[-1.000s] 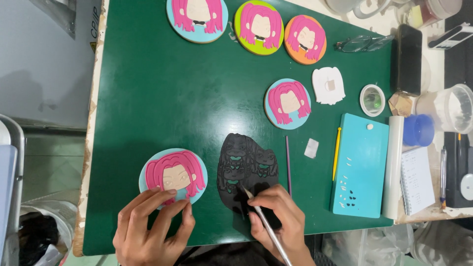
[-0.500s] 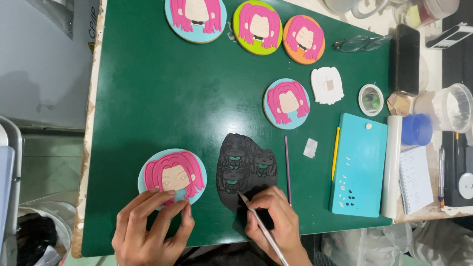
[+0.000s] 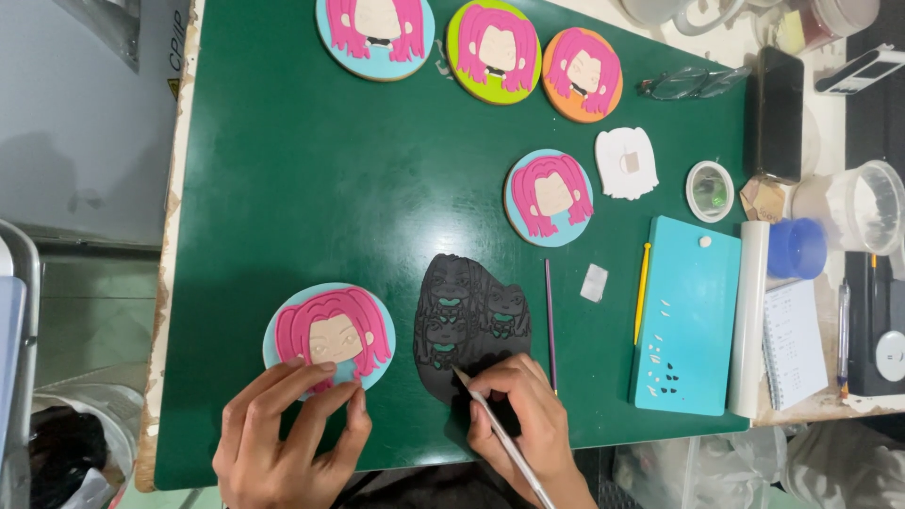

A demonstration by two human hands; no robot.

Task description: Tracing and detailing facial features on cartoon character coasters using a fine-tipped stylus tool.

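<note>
Green table (image 3: 283, 188) wide open; right hand (image 3: 523, 419) grip around tool (image 3: 500, 434), left hand (image 3: 287, 438) flat.

Green table (image 3: 302, 188) carries pink-haired round plaques (image 3: 549, 197) (five), black sheet (image 3: 471, 325), teal board (image 3: 686, 316).

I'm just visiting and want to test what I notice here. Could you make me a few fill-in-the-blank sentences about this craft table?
1. The left hand rests its fingers on a round light-blue plaque showing a face with ____ hair.
2. The right hand holds a thin silver tool, its tip on the ____ flat cut-out sheet.
3. Everything lies on a dark ____ mat.

Missing words: pink; black; green
</note>
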